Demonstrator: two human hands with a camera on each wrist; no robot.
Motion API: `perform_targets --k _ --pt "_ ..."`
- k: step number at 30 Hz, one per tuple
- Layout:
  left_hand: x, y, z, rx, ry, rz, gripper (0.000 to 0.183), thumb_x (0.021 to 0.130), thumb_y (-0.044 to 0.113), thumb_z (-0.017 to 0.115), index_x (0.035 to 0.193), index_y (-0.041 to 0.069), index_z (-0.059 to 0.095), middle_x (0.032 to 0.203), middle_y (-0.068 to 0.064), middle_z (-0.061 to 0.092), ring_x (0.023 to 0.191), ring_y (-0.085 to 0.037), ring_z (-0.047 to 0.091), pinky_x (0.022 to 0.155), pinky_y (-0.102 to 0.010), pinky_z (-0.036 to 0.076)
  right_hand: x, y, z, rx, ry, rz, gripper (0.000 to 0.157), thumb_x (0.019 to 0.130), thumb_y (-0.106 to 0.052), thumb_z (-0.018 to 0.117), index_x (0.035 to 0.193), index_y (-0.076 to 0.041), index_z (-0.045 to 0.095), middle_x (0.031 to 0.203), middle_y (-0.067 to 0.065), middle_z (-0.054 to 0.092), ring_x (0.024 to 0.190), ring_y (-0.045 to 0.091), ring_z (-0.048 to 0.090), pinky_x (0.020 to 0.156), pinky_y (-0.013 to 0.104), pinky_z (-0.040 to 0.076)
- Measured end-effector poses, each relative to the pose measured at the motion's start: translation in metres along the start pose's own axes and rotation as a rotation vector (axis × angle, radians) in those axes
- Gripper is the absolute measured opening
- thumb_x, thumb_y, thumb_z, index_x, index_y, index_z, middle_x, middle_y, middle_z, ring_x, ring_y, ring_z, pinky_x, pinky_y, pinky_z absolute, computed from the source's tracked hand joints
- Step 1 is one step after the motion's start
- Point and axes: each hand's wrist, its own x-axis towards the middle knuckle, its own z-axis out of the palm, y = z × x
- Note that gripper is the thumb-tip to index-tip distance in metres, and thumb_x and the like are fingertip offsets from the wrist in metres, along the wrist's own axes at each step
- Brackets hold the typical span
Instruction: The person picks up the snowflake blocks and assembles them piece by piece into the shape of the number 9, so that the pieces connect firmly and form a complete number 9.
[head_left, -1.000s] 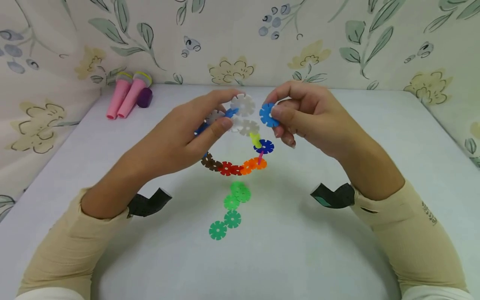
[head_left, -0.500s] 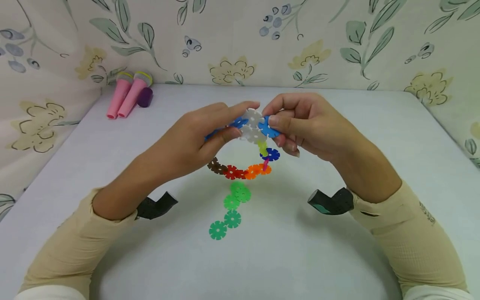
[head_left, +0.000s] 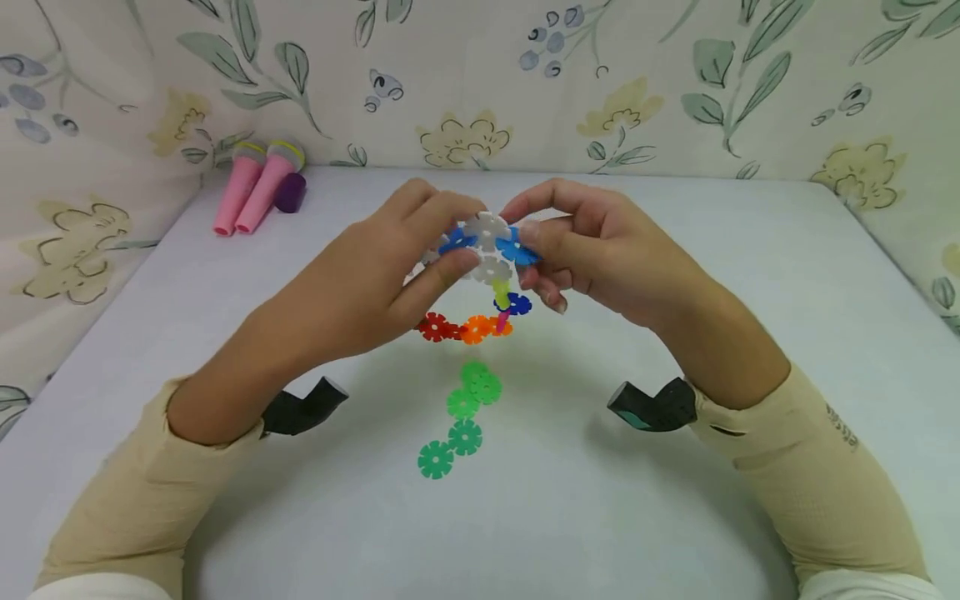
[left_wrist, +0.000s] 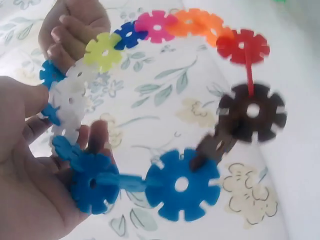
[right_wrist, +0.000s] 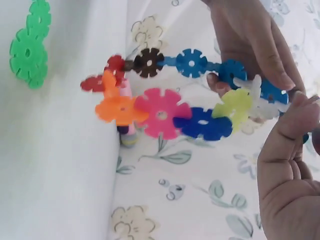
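My left hand [head_left: 386,258] pinches a ring of linked notched plastic discs by its white discs [head_left: 489,225] and a blue disc [head_left: 456,242] next to them. A loop of brown [left_wrist: 252,112], red [left_wrist: 243,46], orange [right_wrist: 122,107], pink [right_wrist: 162,114], dark blue [right_wrist: 202,124] and yellow [right_wrist: 233,107] discs hangs above the table. My right hand [head_left: 607,250] pinches a light blue disc [head_left: 517,247] between thumb and fingers. This disc meets the white ones; whether its slot is engaged cannot be told, as fingers partly cover it.
Several green discs [head_left: 465,437], some overlapping, lie on the white table [head_left: 525,517] in front of the hands. Two pink toy microphones [head_left: 258,196] and a small purple object [head_left: 290,193] lie at the back left. A floral cloth [head_left: 480,83] stands behind.
My right hand has brought the light blue disc from beside the white discs to contact with them. The ring dipped and shifted right, then moved back left with both hands.
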Motion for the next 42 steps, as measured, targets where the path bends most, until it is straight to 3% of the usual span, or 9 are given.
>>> perform_targets --k 3,6,11,16,24,27,32,36,42 --pt "-0.001 -0.001 -0.011 -0.080 -0.015 -0.067 0.035 0.106 0.025 0.049 0.136 0.006 0.045 0.120 -0.003 0.048 0.101 -0.012 0.052 0.081 -0.030 0.049 0.002 0.003 -0.003 -0.113 0.040 0.002 0.019 0.106 -0.008 0.045 0.116 0.003 0.056 0.083 0.023 0.061 0.062 0.030 0.055 0.054 0.033 0.050" --pt "-0.004 -0.004 -0.021 -0.172 0.010 -0.112 0.034 0.105 0.019 0.043 0.137 0.007 0.045 0.110 -0.002 0.052 0.092 -0.013 0.053 0.078 -0.032 0.047 0.006 0.013 -0.007 -0.395 0.018 0.093 0.015 0.104 -0.009 0.052 0.109 0.000 0.062 0.088 0.019 0.064 0.068 0.029 0.059 0.057 0.033 0.052" --pt "-0.005 -0.010 -0.029 -0.334 0.000 -0.128 0.036 0.103 0.014 0.040 0.138 0.013 0.049 0.088 -0.004 0.052 0.078 -0.017 0.051 0.063 -0.035 0.042 0.015 0.045 0.002 -0.877 -0.321 0.266 0.015 0.096 -0.012 0.069 0.110 -0.010 0.071 0.091 0.001 0.067 0.082 0.018 0.061 0.072 0.032 0.053" --pt "-0.005 -0.015 -0.029 -0.368 -0.062 -0.107 0.038 0.103 0.021 0.051 0.141 0.016 0.050 0.105 -0.001 0.055 0.089 -0.017 0.052 0.067 -0.036 0.045 0.015 0.067 0.026 -0.972 -0.509 0.303 0.028 0.087 -0.019 0.080 0.113 -0.016 0.070 0.086 -0.003 0.060 0.083 0.015 0.057 0.074 0.030 0.051" --pt "-0.003 -0.018 -0.022 -0.327 -0.037 -0.041 0.034 0.099 0.016 0.065 0.131 0.010 0.060 0.126 0.003 0.054 0.105 -0.014 0.053 0.084 -0.038 0.049 0.015 0.059 0.024 -0.942 -0.440 0.279 0.012 0.089 -0.011 0.076 0.095 -0.011 0.065 0.083 -0.003 0.061 0.081 0.015 0.058 0.075 0.030 0.051" --pt "-0.002 -0.019 -0.020 -0.318 -0.018 -0.030 0.031 0.098 0.013 0.067 0.128 0.008 0.062 0.121 0.003 0.059 0.099 -0.011 0.059 0.088 -0.036 0.050 0.012 0.043 0.010 -0.919 -0.280 0.154 0.009 0.093 -0.007 0.071 0.097 -0.008 0.063 0.086 -0.001 0.066 0.080 0.013 0.062 0.074 0.030 0.054" --pt "0.000 -0.018 -0.017 -0.306 -0.011 -0.057 0.027 0.097 0.012 0.068 0.124 0.006 0.066 0.116 0.001 0.067 0.101 -0.014 0.065 0.091 -0.037 0.052 -0.001 0.011 -0.001 -0.865 0.026 -0.245 0.013 0.095 0.001 0.064 0.108 -0.002 0.065 0.089 -0.002 0.068 0.075 0.010 0.063 0.069 0.027 0.055" --pt "0.000 -0.015 -0.015 -0.266 -0.007 -0.069 0.030 0.096 0.015 0.069 0.125 0.007 0.067 0.119 0.000 0.068 0.107 -0.016 0.064 0.090 -0.037 0.052 -0.008 -0.004 0.006 -0.887 0.067 -0.441 0.025 0.095 0.007 0.061 0.119 0.004 0.063 0.090 0.001 0.067 0.075 0.008 0.063 0.069 0.023 0.055" --pt "-0.002 -0.011 -0.012 -0.241 0.027 0.018 0.032 0.092 0.014 0.074 0.122 0.004 0.068 0.114 0.004 0.069 0.104 -0.009 0.061 0.091 -0.035 0.050 -0.010 -0.012 0.021 -0.976 0.097 -0.559 0.027 0.096 0.008 0.058 0.123 0.007 0.062 0.092 0.007 0.066 0.079 0.011 0.061 0.076 0.022 0.052"
